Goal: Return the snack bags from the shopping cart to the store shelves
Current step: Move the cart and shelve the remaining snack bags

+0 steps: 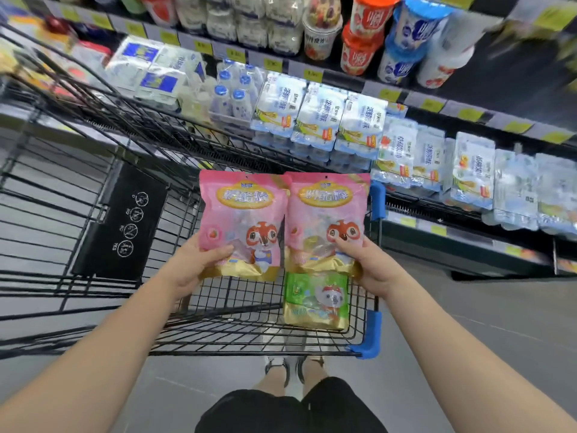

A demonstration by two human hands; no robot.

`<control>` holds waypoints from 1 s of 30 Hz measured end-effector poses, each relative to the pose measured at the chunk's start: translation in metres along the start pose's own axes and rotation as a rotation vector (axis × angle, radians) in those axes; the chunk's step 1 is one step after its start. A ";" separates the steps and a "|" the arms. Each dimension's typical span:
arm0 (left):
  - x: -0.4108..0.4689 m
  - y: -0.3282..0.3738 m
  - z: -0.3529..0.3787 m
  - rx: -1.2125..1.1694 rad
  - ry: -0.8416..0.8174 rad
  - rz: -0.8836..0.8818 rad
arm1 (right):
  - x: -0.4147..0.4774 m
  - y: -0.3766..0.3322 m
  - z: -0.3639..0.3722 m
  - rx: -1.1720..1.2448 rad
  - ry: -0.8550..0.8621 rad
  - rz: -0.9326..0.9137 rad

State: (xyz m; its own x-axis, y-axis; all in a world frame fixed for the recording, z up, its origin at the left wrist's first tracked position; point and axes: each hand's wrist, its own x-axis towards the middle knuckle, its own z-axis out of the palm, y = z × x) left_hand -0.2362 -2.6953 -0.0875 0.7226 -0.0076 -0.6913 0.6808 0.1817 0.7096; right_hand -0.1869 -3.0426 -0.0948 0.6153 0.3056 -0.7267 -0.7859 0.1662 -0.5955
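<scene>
The left hand (199,264) grips the lower left corner of the left pink bag (246,214), thumb across the front and fingers curled behind. The right hand (368,264) grips the lower right corner of the right pink bag (324,210) in the same way. Both bags are held upright side by side at the centre of the frame, their inner edges touching or nearly so, raised above the cart (234,307). A green bag (315,301) lies flat on the cart floor at lower centre, just below the right pink bag, and neither hand touches it; whether anything lies beneath it I cannot tell. A black flap (125,226) with pictograms hangs at the left of the cart.

The shelves (406,98) run from the upper left to the right edge; they carry pale blue packs (324,120) through the middle and cups (362,35) at the upper right. No bags like the pink or green ones show on them, so the proper slot seems to lie outside this view.

As I judge it, the task is under way but nothing here counts as returned. Two bags are out of the cart and in hand, not yet on a shelf; the green bag remains to be picked up. What is left is to find the matching shelf, set down the pink pair, then come back for the green one.
</scene>
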 end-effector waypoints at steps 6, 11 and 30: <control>-0.024 0.047 0.027 -0.045 -0.087 0.142 | -0.049 -0.050 0.000 -0.016 0.008 -0.211; -0.037 0.079 0.053 -0.067 -0.154 0.217 | -0.088 -0.080 -0.007 -0.009 0.034 -0.316; -0.039 0.099 0.208 0.040 -0.441 0.300 | -0.208 -0.086 -0.107 0.228 0.209 -0.551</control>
State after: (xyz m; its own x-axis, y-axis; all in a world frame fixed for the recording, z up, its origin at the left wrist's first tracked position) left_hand -0.1717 -2.8818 0.0383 0.8624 -0.3751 -0.3400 0.4341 0.2023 0.8778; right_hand -0.2406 -3.2203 0.0707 0.9143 -0.0678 -0.3993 -0.3292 0.4500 -0.8302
